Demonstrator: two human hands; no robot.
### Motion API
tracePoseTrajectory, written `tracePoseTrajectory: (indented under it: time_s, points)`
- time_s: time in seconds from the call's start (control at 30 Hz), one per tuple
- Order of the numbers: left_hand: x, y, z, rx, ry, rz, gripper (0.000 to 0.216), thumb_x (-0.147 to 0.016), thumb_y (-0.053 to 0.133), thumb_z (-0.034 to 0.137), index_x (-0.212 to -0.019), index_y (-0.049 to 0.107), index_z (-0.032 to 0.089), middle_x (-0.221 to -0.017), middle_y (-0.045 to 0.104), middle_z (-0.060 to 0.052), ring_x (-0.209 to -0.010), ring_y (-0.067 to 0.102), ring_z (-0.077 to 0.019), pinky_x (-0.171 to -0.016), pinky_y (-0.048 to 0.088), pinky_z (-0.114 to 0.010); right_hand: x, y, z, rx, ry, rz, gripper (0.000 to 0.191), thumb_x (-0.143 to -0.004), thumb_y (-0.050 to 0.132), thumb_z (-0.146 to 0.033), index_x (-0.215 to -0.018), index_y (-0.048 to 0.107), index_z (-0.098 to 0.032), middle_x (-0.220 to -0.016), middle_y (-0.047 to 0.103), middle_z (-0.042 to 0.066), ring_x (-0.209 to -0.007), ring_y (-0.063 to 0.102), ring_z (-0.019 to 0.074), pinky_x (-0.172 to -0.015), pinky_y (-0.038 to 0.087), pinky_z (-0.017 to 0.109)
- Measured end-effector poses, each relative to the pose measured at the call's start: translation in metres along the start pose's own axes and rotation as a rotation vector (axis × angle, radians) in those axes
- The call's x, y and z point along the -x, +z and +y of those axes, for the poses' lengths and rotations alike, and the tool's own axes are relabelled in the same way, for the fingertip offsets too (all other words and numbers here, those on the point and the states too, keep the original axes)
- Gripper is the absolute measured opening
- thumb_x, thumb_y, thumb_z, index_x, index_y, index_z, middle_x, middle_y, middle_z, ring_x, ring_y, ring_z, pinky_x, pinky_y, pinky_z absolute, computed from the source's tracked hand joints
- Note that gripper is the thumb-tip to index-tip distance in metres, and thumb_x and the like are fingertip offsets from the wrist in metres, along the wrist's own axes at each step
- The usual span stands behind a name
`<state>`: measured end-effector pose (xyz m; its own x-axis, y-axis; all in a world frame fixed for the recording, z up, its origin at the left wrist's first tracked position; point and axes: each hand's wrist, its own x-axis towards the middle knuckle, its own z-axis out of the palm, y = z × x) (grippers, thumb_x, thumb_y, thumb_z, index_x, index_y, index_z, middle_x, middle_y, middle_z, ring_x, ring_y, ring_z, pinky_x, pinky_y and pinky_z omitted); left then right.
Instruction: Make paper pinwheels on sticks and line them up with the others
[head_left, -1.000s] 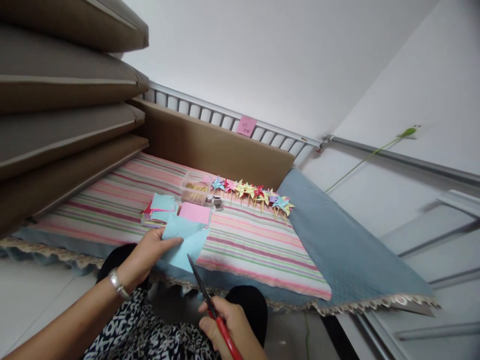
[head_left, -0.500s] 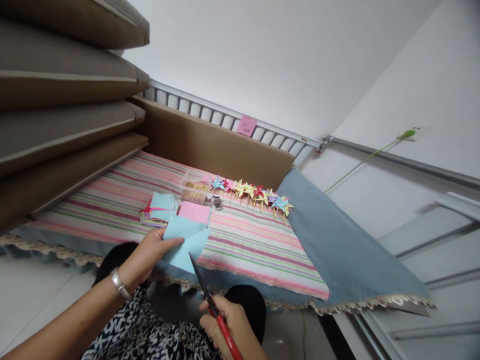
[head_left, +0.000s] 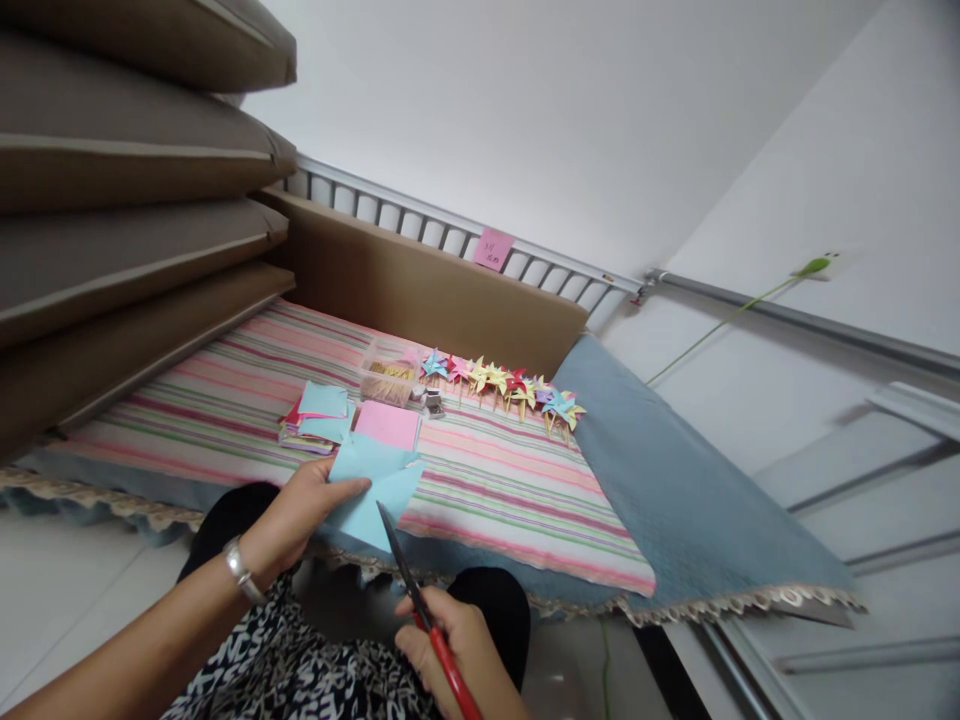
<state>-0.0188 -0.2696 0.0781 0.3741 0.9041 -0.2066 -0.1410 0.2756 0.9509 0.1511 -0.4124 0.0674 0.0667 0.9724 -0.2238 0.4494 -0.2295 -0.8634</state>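
My left hand [head_left: 296, 515] pinches a light blue paper square [head_left: 373, 488] by its left edge, holding it just above the near edge of the striped cloth [head_left: 487, 490]. A partial cut shows in the paper. My right hand [head_left: 459, 645] grips red-handled scissors [head_left: 426, 615], whose closed blades point up to the paper's lower edge. A silver bracelet sits on my left wrist.
On the cloth lie a stack of coloured paper squares [head_left: 319, 415], a pink sheet [head_left: 387, 424], a clear box of sticks [head_left: 388, 375] and a row of paper pinwheels [head_left: 510, 385]. A cardboard panel [head_left: 420, 290] stands behind. Brown cushions [head_left: 112, 200] pile at left. Blue blanket [head_left: 675, 500] lies right.
The view shifted slightly. The scissor tips have crept a little up toward the blue paper; both hands keep their grips.
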Motion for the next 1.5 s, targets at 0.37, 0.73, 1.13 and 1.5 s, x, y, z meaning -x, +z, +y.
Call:
tracePoseTrajectory:
  time_s: [0.37,0.73,1.13,1.5]
  points:
    - [0.002,0.000,0.005,0.005,-0.012,-0.001,0.028,-0.065,0.071,0.031,-0.084,0.066,0.010,-0.068,0.071,-0.005,-0.054,0.059,-0.0160,-0.052,0.043,-0.025,0.001,-0.005,-0.004,0.035,-0.030,-0.022,0.015,-0.075,0.060,-0.027,-0.085,0.065,-0.017,-0.053,0.042,-0.006,-0.048,0.038,0.0091,-0.046,0.027,0.021]
    - [0.004,0.001,0.006,0.001,-0.007,-0.007,0.032,-0.066,0.070,0.031,-0.089,0.066,0.010,-0.070,0.072,-0.006,-0.056,0.061,-0.0174,-0.054,0.046,-0.026,-0.001,-0.004,-0.003,0.005,-0.028,-0.033,0.013,-0.075,0.061,-0.026,-0.084,0.065,-0.017,-0.054,0.041,-0.006,-0.052,0.036,0.0090,-0.049,0.027,0.021]
    - [0.003,0.005,0.007,0.017,-0.015,-0.008,0.033,-0.065,0.071,0.029,-0.092,0.067,0.010,-0.070,0.072,-0.005,-0.054,0.060,-0.0162,-0.052,0.045,-0.024,-0.001,-0.003,0.001,0.038,-0.017,-0.010,0.012,-0.077,0.060,-0.028,-0.084,0.064,-0.019,-0.049,0.040,-0.006,-0.046,0.037,0.0089,-0.045,0.026,0.021]
    - [0.000,0.007,0.008,-0.027,-0.011,0.022,0.032,-0.064,0.072,0.029,-0.088,0.067,0.010,-0.070,0.073,-0.006,-0.054,0.061,-0.0170,-0.052,0.047,-0.026,-0.001,-0.004,0.006,0.154,-0.048,-0.014,0.016,-0.076,0.061,-0.029,-0.088,0.064,-0.020,-0.055,0.051,-0.004,-0.052,0.048,0.0117,-0.051,0.035,0.021]
